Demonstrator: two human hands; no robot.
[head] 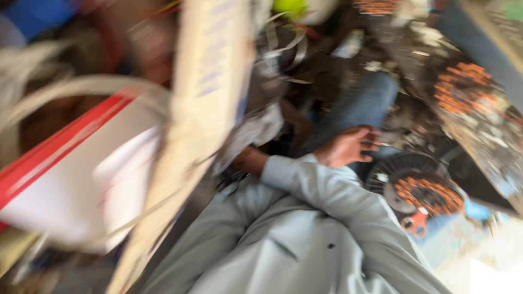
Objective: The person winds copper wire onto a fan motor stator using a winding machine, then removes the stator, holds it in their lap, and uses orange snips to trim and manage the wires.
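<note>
The whole view is smeared by motion. My right hand [348,146] comes out of a light grey sleeve [327,190] and lies on a knee in blue jeans [362,103], its fingers pointing right. The blur hides whether it holds anything. A patch of skin [250,160] beside the cuff may be my left hand; it is mostly hidden behind the sleeve. Just right of and below my right hand lies a round motor stator with orange copper windings [427,193].
A second coil of copper windings [463,87] sits on a cluttered bench at the right. A white container with a red band [65,163] and a pale board [196,109] fill the left. Dark scrap parts lie around the knee.
</note>
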